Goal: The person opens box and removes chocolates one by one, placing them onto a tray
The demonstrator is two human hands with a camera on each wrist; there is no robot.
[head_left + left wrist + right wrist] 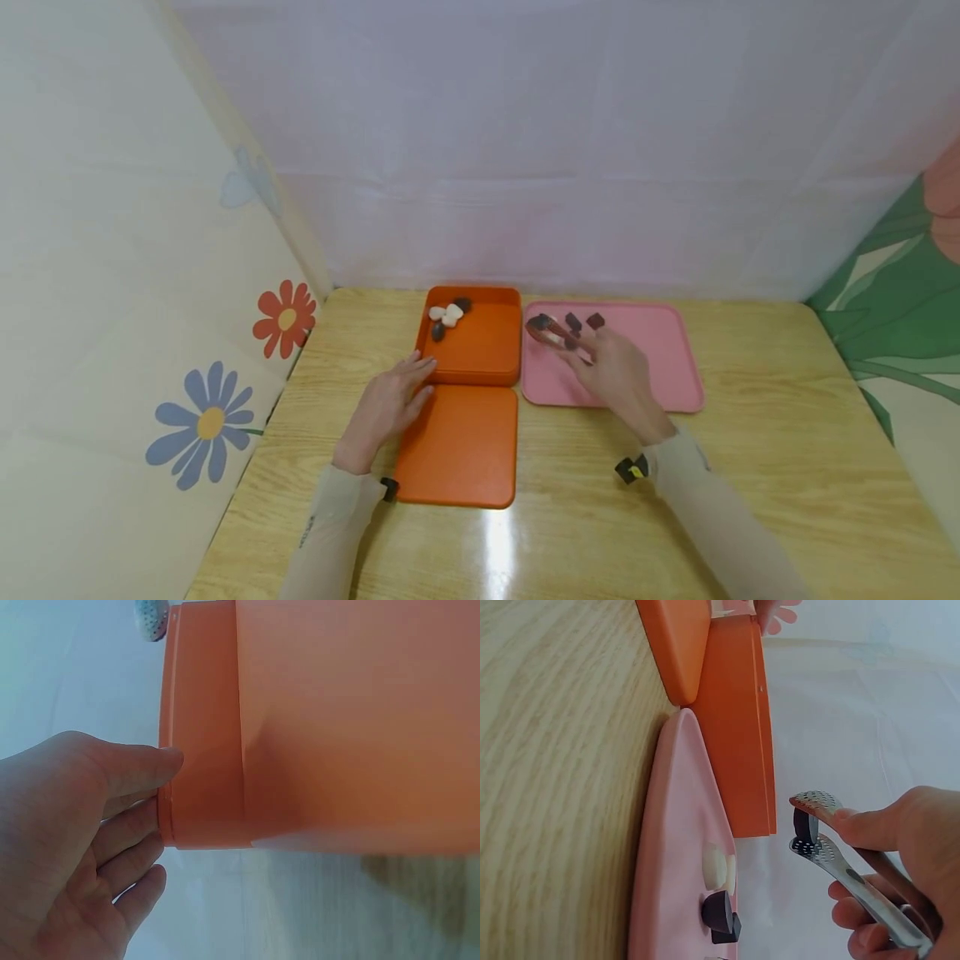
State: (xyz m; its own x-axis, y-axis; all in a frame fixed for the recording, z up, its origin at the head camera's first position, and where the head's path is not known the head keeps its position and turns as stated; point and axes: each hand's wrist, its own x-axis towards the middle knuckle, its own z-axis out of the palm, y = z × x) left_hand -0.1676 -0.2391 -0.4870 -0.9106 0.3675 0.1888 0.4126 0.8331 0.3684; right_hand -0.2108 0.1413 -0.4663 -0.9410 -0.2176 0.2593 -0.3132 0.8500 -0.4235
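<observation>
My right hand grips a pair of metal tongs with perforated ends, thumb on one arm and fingers around the other. Between the tong ends is a small dark piece, lifted above the pink tray. At the near left corner of an orange box, my left hand rests its fairly straight fingers against the wall and rim. Inside that box lie several white pieces and dark pieces. More dark pieces and a white piece are on the tray.
A flat orange lid lies directly in front of the box on the wooden table. The tray stands close against the box's right side. Behind the table hangs a pale sheet, and a flowered cloth runs along the left.
</observation>
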